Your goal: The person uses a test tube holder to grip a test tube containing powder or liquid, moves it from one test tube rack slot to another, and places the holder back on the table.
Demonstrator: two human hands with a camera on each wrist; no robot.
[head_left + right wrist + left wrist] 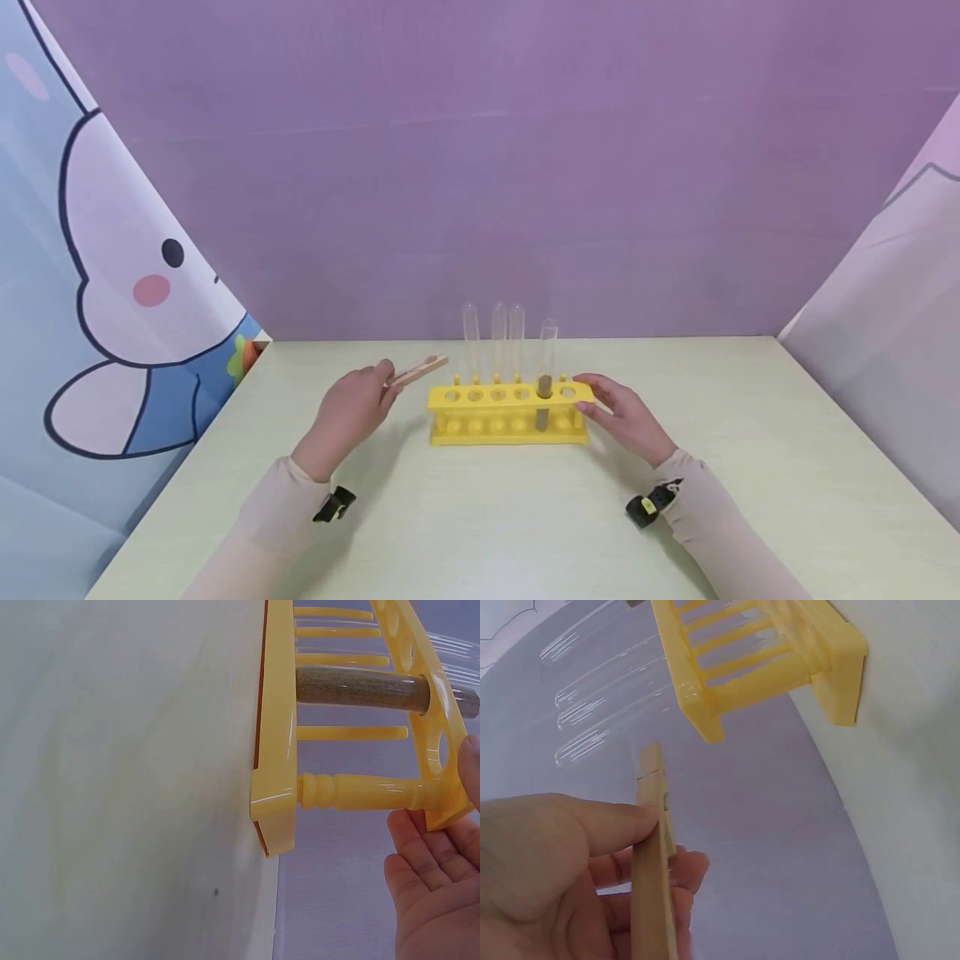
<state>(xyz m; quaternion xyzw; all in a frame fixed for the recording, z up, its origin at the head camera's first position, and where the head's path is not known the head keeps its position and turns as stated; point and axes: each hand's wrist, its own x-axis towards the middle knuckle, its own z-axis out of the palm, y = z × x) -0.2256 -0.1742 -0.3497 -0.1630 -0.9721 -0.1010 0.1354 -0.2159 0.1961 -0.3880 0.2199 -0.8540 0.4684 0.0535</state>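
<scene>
**Tube between the hands, with glass close behind it**

The filled tube (545, 385) stands upright between my two hands, much nearer the right, in a hole of the yellow rack (487, 405). The brownish contents fill its lower part, and its upper part is clear. If the rack were jolted, I judge that the contents could spill or the glass knock the rail; an uneven pull from the right hand could cause it.

The wooden clamp (651, 885) juts from the left hand toward the rack, apart from it. Swung across carelessly, it could strike the three clear tubes (499, 333) that stand dome-up at the rack's far side, between the hands and beyond them. A loose bite on slick glass could also let a tube slip. I cannot tell whether the clamp's tips are parted.

My left hand (352, 408) pinches the clamp, thumb on one side, fingers curled on the other, raised above the table (480, 517). My right hand (630, 421) grips the rack's near end, thumb and fingers about the top rail. The hands are well apart, forearms angling inward from either side.
</scene>
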